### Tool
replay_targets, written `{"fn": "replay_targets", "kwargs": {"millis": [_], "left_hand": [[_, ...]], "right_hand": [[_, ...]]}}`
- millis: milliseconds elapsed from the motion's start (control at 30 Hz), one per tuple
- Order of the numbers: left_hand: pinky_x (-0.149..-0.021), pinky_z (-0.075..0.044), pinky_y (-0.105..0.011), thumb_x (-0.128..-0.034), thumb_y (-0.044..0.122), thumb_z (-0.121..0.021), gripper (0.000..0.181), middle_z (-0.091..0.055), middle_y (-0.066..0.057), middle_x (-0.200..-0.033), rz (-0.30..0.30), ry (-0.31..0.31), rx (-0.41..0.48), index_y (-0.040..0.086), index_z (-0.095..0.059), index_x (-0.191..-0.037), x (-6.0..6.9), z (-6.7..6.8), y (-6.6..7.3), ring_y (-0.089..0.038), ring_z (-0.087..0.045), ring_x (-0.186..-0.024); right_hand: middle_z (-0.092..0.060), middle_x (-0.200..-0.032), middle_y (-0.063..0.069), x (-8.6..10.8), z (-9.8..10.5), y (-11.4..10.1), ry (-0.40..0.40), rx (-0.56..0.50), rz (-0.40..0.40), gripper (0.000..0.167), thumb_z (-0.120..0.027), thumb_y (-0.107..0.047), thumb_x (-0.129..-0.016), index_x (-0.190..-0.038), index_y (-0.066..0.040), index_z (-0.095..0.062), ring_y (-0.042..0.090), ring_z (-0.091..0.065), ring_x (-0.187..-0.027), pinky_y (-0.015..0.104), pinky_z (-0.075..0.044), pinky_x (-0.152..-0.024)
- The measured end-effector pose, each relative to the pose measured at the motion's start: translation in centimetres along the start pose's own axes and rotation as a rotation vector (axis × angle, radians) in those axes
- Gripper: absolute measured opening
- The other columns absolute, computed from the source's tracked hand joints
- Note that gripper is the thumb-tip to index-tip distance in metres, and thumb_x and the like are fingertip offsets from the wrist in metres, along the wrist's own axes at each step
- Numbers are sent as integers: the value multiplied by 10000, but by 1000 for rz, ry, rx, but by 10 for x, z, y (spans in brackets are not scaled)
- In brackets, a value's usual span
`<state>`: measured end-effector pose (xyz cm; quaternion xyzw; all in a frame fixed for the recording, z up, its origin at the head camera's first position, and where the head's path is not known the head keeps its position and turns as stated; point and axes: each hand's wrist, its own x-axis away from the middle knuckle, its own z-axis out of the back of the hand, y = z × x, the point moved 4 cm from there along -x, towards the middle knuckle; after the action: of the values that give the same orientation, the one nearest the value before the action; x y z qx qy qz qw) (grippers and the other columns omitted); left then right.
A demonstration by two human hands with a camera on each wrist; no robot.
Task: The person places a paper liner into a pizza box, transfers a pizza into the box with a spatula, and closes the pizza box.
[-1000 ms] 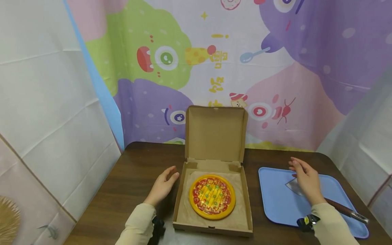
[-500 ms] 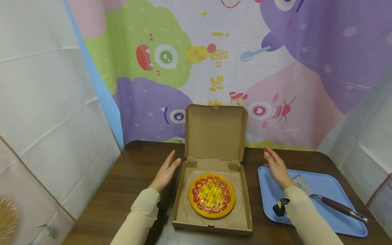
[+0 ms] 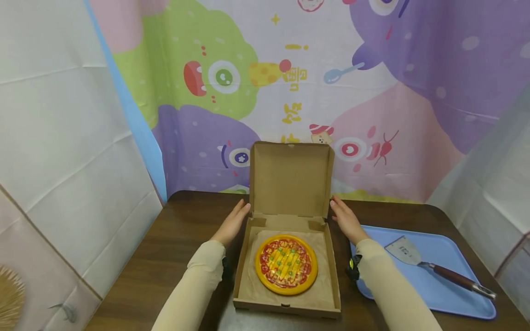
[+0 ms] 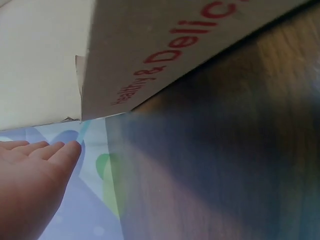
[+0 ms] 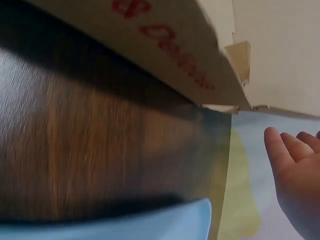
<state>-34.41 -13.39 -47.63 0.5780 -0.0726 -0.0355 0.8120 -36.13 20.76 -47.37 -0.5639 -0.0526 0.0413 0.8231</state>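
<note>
A cardboard pizza box (image 3: 291,181) stands with its lid raised, and a toy-like pizza (image 3: 285,265) with a yellow rim lies on brown paper inside it. My left hand (image 3: 233,224) is at the lid's lower left edge, fingers extended; the left wrist view shows them close to the cardboard (image 4: 45,65), though contact is hard to tell. At the lid's lower right edge is my right hand (image 3: 347,220), its fingers also fairly straight. In the right wrist view the fingertips (image 5: 272,137) appear just beside the lid. Neither hand holds anything.
A blue tray (image 3: 447,289) lies to the right, partly under my right forearm. On it rests a spatula (image 3: 439,271) with a metal blade and brown handle. Behind the dark wooden table (image 3: 186,243) hangs a cartoon-printed curtain (image 3: 290,105).
My right hand has moved left from above the spatula and tray to the box lid's right edge. My left hand has moved forward and slightly right, to the lid's left edge.
</note>
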Motion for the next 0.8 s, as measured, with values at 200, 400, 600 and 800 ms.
{"fn": "replay_targets", "kwargs": {"millis": [200, 400, 600, 800], "left_hand": [[-1220, -97, -557, -989, 620, -336, 804, -98, -84, -1659, 18, -15, -7, 142, -95, -1588, -10, -3, 3, -332, -93, -1521], [-1227, -94, -535, -1005, 592, -323, 785, -112, -107, -1655, 1, -21, -4, 99, -120, -1581, -16, -4, 10, -318, -88, -1524], [-1233, -83, -518, -1012, 579, -306, 777, -110, -120, -1653, -9, -26, 9, 73, -131, -1576, -18, -8, 15, -311, -78, -1526], [-1227, -96, -536, -1014, 577, -305, 777, -102, -126, -1653, -24, -34, 23, 75, -122, -1577, -20, -10, 14, -327, -81, -1524]], "right_hand": [[-102, -1637, 194, -8, -9, 2, 1, 0, -18, 658, -309, -405, -1066, -1580, -78, -63, 450, -341, -1404, 537, -298, -1163], [-111, -1633, 206, -9, -11, 2, -2, 20, -38, 660, -299, -414, -1066, -1582, -87, -50, 482, -383, -1367, 548, -277, -1169], [-115, -1634, 202, -7, -11, 0, -6, 9, -42, 669, -301, -436, -1061, -1583, -92, -62, 453, -358, -1395, 534, -272, -1177], [-142, -1620, 233, -6, -10, -3, 5, -7, -2, 672, -312, -419, -1063, -1572, -40, -92, 442, -330, -1414, 506, -291, -1175]]}}
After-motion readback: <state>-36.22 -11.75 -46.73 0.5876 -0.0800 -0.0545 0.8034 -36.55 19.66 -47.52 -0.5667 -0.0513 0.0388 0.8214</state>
